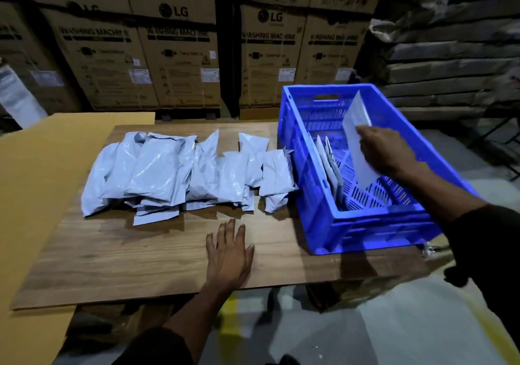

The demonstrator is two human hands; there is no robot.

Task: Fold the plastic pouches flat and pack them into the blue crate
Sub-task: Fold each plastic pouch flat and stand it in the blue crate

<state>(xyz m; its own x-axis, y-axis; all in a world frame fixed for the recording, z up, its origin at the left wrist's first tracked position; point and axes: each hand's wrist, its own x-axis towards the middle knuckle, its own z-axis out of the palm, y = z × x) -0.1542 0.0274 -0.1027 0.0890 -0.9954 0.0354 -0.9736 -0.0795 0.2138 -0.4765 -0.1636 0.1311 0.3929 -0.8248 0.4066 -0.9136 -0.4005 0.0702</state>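
A heap of several pale grey plastic pouches lies across the middle of the wooden table. The blue crate stands at the table's right end. Inside it, my right hand grips a folded flat pouch, held upright and tilted over the crate floor. Two or three folded pouches lean on edge against the crate's left wall. My left hand rests flat on the table, fingers spread, just in front of the heap and holding nothing.
A sheet of brown cardboard covers the table's left side and hangs past it. Stacked washing-machine cartons form a wall behind the table. Wrapped stacked goods stand at the back right. The floor lies below the front edge.
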